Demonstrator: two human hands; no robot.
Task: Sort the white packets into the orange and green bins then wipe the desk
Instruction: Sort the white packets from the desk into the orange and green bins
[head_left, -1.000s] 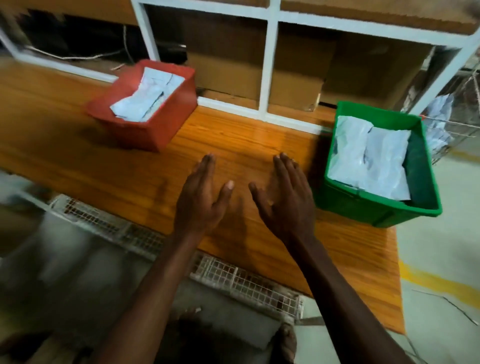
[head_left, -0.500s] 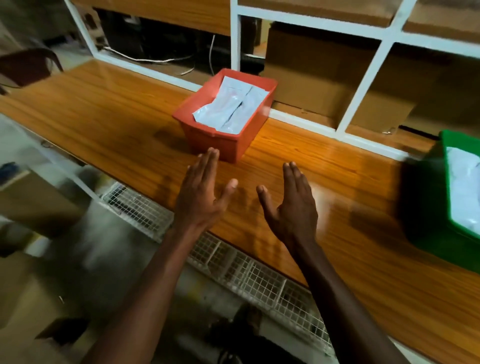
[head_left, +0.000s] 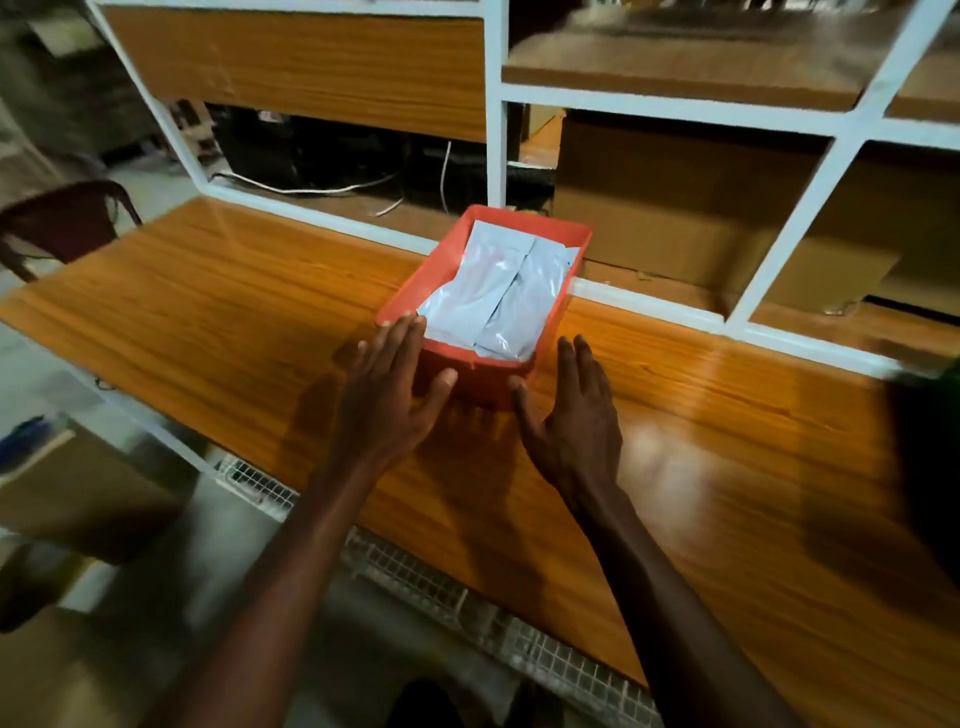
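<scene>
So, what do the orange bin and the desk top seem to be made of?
Orange bin: probably moulded plastic, with smooth walls in one even colour and a rolled rim. Desk top: wood-grain surface, perhaps laminate, glossy enough to show glare.

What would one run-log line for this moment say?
left hand: open, fingertips at orange bin rim | right hand: open, beside bin | white packets: in bin | desk: unwiped
</scene>
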